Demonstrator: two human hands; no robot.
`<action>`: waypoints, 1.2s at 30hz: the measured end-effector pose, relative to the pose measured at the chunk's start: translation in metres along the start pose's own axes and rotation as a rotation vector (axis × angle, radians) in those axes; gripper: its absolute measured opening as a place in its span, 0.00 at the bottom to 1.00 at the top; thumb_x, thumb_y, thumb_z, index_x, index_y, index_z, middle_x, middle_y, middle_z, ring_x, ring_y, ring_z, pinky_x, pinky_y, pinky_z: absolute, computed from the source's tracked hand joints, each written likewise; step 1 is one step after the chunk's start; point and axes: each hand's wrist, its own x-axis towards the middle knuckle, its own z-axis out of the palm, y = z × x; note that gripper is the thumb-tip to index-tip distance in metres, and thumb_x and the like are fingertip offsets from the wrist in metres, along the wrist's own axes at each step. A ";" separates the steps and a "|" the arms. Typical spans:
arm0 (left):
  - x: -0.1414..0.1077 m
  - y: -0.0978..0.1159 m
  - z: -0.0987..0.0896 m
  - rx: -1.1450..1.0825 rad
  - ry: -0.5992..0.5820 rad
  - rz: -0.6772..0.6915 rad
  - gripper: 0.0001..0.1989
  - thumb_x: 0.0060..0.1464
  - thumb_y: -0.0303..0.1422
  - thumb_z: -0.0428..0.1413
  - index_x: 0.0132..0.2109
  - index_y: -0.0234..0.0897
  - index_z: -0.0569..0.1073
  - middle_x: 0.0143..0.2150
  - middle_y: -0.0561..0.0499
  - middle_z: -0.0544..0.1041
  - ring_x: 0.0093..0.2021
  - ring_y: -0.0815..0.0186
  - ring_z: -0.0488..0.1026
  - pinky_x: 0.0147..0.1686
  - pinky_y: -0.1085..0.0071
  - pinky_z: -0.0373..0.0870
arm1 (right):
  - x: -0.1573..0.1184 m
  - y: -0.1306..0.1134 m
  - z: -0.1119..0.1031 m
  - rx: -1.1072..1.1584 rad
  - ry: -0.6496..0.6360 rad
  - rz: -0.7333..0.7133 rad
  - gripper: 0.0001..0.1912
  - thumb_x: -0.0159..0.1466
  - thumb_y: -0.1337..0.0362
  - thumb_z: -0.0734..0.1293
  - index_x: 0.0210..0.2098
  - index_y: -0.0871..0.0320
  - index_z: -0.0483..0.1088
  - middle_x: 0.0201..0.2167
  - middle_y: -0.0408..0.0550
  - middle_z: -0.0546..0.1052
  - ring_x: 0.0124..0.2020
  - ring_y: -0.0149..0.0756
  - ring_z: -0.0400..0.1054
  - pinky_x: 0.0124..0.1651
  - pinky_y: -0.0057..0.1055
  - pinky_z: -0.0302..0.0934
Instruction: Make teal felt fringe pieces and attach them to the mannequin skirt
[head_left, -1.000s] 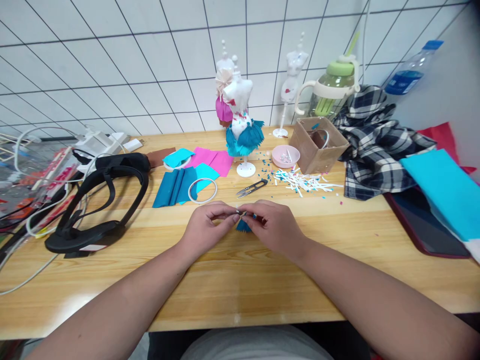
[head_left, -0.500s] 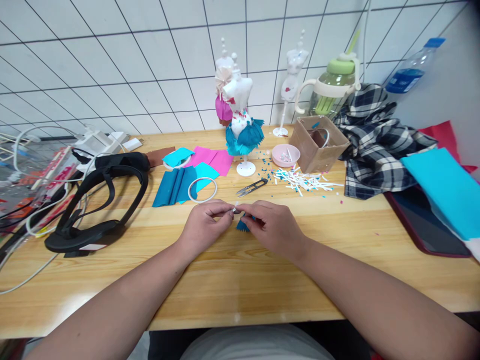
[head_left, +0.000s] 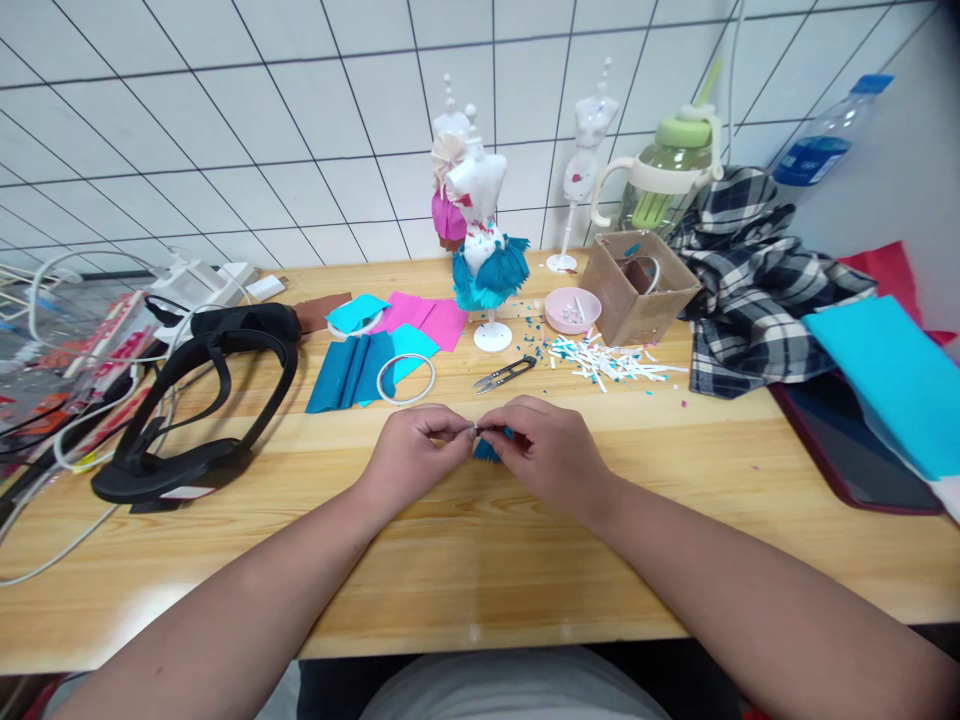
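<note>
My left hand (head_left: 415,450) and my right hand (head_left: 551,450) meet at the fingertips above the wooden table (head_left: 480,560). Both are pinched, with a tiny whitish bit between them, too small to make out. A fringed dark teal paper piece (head_left: 487,449) hangs beneath my right fingers. Just beyond the hands lie black thread snips (head_left: 505,374) and a white ring of tape (head_left: 405,379), which rests on teal and light blue paper (head_left: 349,372). Behind them stands a white mannequin (head_left: 480,190) wearing a blue fringed paper skirt (head_left: 491,275).
A black headset (head_left: 180,470) and cables lie left. White paper strips (head_left: 607,362), a pink bowl (head_left: 572,311), a cardboard box (head_left: 637,300) and a green-lidded jug (head_left: 667,170) are at the back right. Plaid cloth (head_left: 750,290) and a dark tablet (head_left: 855,450) lie right.
The fingertips of both hands have come closer together, and the white bit between them shows less. My left fingers have shifted slightly right and down. The other things have not moved.
</note>
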 end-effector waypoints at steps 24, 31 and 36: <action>-0.001 0.005 0.001 -0.057 -0.047 0.076 0.06 0.47 0.27 0.55 0.27 0.35 0.78 0.25 0.53 0.78 0.25 0.71 0.73 0.28 0.78 0.68 | 0.007 -0.001 0.004 0.459 -0.079 0.398 0.02 0.56 0.66 0.64 0.27 0.57 0.66 0.20 0.36 0.67 0.20 0.25 0.60 0.24 0.22 0.54; -0.001 0.004 0.000 -0.079 -0.036 0.091 0.08 0.48 0.25 0.55 0.30 0.35 0.79 0.28 0.51 0.80 0.28 0.70 0.76 0.30 0.78 0.70 | 0.012 0.008 0.002 0.611 -0.031 0.587 0.02 0.55 0.64 0.62 0.28 0.55 0.62 0.16 0.33 0.62 0.15 0.26 0.57 0.18 0.23 0.52; 0.000 0.001 0.000 -0.069 -0.021 0.069 0.07 0.50 0.27 0.55 0.30 0.36 0.79 0.28 0.51 0.80 0.28 0.69 0.76 0.30 0.77 0.71 | 0.016 0.017 -0.006 0.524 0.050 0.551 0.02 0.55 0.64 0.61 0.29 0.55 0.62 0.15 0.33 0.60 0.16 0.27 0.57 0.19 0.23 0.51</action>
